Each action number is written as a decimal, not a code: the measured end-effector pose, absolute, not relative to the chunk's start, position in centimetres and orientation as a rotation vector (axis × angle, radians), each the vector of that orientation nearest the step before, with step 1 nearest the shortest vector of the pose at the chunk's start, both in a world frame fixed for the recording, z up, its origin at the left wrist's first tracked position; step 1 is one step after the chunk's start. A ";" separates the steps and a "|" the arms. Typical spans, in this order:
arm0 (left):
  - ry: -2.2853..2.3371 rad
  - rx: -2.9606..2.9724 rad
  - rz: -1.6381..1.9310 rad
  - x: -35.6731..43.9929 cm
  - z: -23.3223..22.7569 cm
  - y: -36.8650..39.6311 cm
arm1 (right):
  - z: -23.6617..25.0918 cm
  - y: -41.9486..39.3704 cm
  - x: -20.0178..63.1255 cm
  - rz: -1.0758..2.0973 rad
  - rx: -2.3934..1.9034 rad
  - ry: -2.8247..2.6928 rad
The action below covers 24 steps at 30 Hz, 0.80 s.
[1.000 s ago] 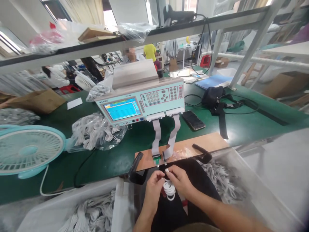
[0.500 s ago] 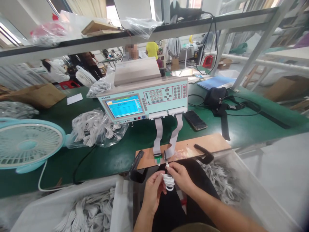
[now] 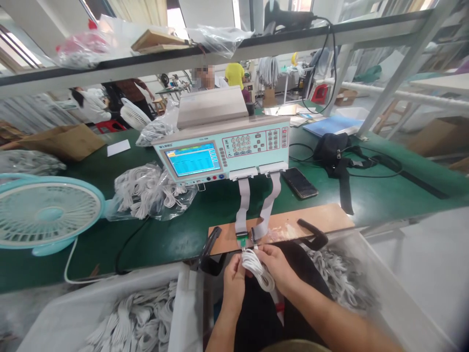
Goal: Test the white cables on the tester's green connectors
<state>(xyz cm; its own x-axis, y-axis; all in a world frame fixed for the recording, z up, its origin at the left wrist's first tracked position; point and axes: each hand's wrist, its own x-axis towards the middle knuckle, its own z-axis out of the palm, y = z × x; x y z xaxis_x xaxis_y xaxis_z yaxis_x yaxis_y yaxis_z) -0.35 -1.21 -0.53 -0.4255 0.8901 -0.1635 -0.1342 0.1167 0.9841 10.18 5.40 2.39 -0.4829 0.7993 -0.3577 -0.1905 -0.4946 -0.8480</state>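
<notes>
The white cable [image 3: 258, 270] was a small coil held between both hands, just below the front edge of the wooden board [image 3: 315, 221]. Its ends reached up to the two plugs at the board's edge. The left hand [image 3: 234, 283] pinched the cable on one side with closed fingers. The right hand [image 3: 279, 268] pinched the other side, its fingertips up by the board. Two flat grey ribbons [image 3: 242, 205] ran from the board up to the tester machine [image 3: 223, 149]. Behind the board, near the machine, lay a phone [image 3: 299, 183].
</notes>
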 end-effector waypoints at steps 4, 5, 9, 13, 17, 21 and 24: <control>1.648 0.773 1.493 -0.3 -1.3 -1.0 | 2.3 5.2 10.2 2.050 -1.028 -1.009; 1.659 0.781 1.484 -0.3 -1.4 -0.9 | 2.2 5.3 10.3 2.050 -1.023 -1.015; 1.684 0.824 1.484 -0.5 -1.1 -0.6 | 2.1 5.4 10.5 2.033 -1.008 -1.046; 1.692 0.790 1.537 -0.2 -0.9 -0.3 | 2.4 5.4 10.5 2.015 -1.009 -1.071; 1.628 0.548 1.659 0.9 -1.1 -0.1 | 2.2 5.4 10.6 2.004 -1.033 -1.111; 1.589 0.489 1.743 1.7 -1.6 0.2 | 1.7 5.5 10.6 1.997 -1.043 -1.125; 1.601 0.534 1.756 1.9 -1.9 0.6 | 1.3 5.5 10.5 1.984 -1.040 -1.118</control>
